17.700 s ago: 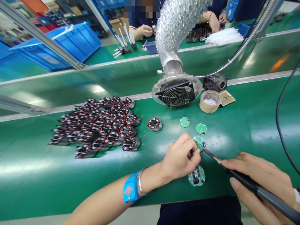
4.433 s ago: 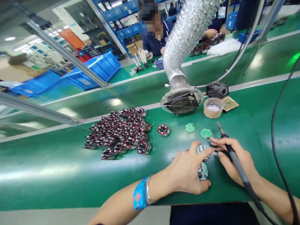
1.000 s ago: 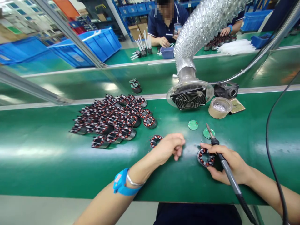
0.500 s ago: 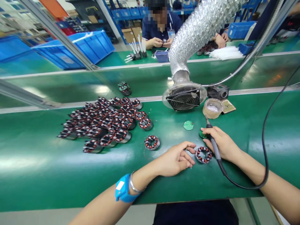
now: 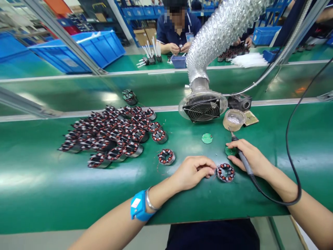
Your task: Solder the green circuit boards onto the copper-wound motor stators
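Note:
A round copper-wound stator [image 5: 225, 172] lies flat on the green bench [image 5: 52, 173] between my hands. My left hand [image 5: 194, 171] rests just left of it, fingers curled, fingertips at its rim. My right hand [image 5: 249, 157] is closed on a black soldering iron [image 5: 241, 156] whose tip points away toward the tape roll; its fingertips lie on a round green circuit board [image 5: 230, 151]. A second green board [image 5: 207, 138] lies farther back. Another loose stator [image 5: 166, 156] sits left of my left hand.
A heap of several stators [image 5: 111, 133] covers the bench's left middle. A fume-extractor fan [image 5: 203, 109] on a foil duct, a tape roll holding solder bits [image 5: 233, 119] and a small black device [image 5: 239, 102] stand behind. The iron's cable [image 5: 291, 152] loops at right. People work across the conveyor.
My left hand's fingers have curled in and drawn toward the stator's rim. My right hand with the iron has barely shifted. A stator on the far belt has moved left.

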A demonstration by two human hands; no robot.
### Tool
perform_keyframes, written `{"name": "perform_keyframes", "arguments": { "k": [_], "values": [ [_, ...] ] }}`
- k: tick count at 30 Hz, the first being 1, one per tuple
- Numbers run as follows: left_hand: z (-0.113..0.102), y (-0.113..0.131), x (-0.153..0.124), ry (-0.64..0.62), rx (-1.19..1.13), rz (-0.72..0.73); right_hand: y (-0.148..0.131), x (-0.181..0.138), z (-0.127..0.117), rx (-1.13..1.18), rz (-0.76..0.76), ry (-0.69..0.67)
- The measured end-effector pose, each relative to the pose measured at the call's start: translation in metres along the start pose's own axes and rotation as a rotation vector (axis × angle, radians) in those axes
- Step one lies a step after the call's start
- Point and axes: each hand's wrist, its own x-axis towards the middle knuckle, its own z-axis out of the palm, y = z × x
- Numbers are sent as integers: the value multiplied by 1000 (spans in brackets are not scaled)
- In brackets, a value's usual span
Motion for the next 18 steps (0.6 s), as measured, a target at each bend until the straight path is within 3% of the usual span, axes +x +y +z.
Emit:
{"name": "perform_keyframes", "arguments": {
  "k": [4, 9, 14, 18],
  "values": [
    [-1, 6, 5, -8, 35, 106, -31, -8, -20, 41, 8, 49],
    [1, 6, 5, -64, -129, 129, -73, -10, -25, 55, -78, -184],
    [7, 7, 3, -35, -131, 57, -69, -6, -18, 128, -135, -198],
    [10, 9, 4, -17, -117, 20, -57, -10, -13, 202, -181, -90]
  ]
}}
